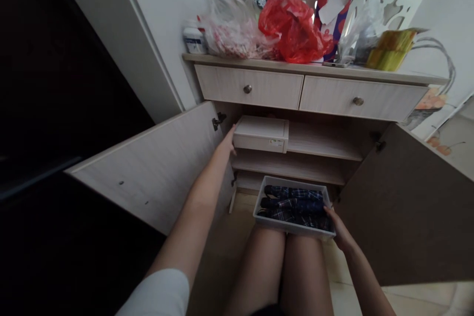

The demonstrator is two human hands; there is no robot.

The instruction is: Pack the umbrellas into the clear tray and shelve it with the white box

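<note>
A white lidded box (pixel 261 134) with a small label sits on the upper shelf inside the cabinet, its front slightly past the shelf edge. My left hand (pixel 230 141) is stretched out against the box's left side, fingers extended and partly hidden. On my knees rests a translucent plastic bin (pixel 296 228). Several folded dark plaid umbrellas (pixel 292 205) lie side by side in it. My right hand (pixel 339 229) grips the bin's right end, thumb over the rim.
The left door (pixel 148 163) and right door (pixel 411 212) of the cabinet stand wide open on both sides of me. Two closed drawers (pixel 248 79) are above the shelves (pixel 326 140). Red plastic bag (pixel 292 27), white bottle (pixel 194 39) and yellow packet (pixel 390 49) crowd the top.
</note>
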